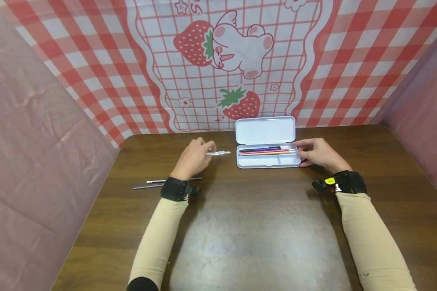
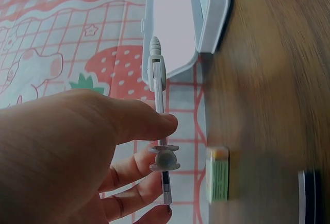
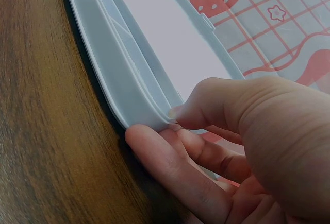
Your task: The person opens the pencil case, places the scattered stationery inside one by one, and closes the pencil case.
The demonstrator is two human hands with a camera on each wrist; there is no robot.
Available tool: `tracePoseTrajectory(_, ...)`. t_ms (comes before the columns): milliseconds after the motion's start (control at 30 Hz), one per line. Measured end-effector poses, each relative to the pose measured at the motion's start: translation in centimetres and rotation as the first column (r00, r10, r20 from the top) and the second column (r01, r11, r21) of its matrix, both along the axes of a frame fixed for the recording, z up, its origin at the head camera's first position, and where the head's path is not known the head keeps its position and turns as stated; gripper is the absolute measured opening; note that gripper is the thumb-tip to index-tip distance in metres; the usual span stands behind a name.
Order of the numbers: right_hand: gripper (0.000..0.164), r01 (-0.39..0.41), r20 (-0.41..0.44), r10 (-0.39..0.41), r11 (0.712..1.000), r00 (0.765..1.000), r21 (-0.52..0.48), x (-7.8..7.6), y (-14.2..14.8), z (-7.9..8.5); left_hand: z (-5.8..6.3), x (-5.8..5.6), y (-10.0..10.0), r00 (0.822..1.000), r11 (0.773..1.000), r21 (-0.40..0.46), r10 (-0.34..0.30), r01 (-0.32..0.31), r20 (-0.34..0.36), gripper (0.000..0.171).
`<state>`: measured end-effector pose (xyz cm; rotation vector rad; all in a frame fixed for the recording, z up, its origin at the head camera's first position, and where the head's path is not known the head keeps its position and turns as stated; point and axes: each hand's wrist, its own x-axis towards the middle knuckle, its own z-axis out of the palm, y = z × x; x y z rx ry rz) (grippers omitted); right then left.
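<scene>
My left hand [image 1: 194,158] holds a white drawing compass [image 2: 159,87] between thumb and fingers, left of the pencil case. The compass's ridged knob points toward the case in the left wrist view, with its small wheel below the thumb. The white pencil case [image 1: 258,162] lies with its lid [image 1: 266,130] raised against the cloth. Inside its back compartment lie several pens and pencils [image 1: 264,151]. At the case's right end my right hand [image 1: 319,153] grips the corner, thumb on the rim and fingers against the outer wall [image 3: 147,115].
Two slim pencils [image 1: 142,187] lie on the wooden table [image 1: 255,226] by the left wrist, partly hidden by it. A small green block with an orange end [image 2: 217,177] rests below the left hand. A checked strawberry cloth [image 1: 160,81] hangs behind the table.
</scene>
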<state>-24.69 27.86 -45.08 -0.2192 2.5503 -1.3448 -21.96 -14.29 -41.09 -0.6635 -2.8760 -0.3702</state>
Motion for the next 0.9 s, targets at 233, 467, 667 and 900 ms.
tracePoseTrajectory(233,0.042,0.001,0.007,-0.001,1.000,1.000,-0.004,-0.1,0.0,-0.1,0.1,-0.1,1.6,1.000,1.000,-0.005,-0.013,0.013,0.014,0.021)
tracePoseTrajectory(467,0.044,0.004,-0.007,-0.004,1.000,1.000,0.000,0.0,0.1,-0.1,-0.1,-0.3,2.7,1.000,0.999,-0.022,-0.027,0.027,0.014,0.021)
tracePoseTrajectory(667,0.044,0.002,-0.011,-0.002,1.000,1.000,-0.002,0.0,0.0,0.0,-0.2,-0.4,3.7,0.999,0.999,-0.030,-0.033,0.033,0.016,0.019)
tracePoseTrajectory(900,0.044,-0.002,-0.011,0.002,1.000,1.000,0.000,0.0,0.0,0.2,-0.3,-0.6,4.9,0.998,0.997,-0.039,-0.067,0.068,0.007,0.020)
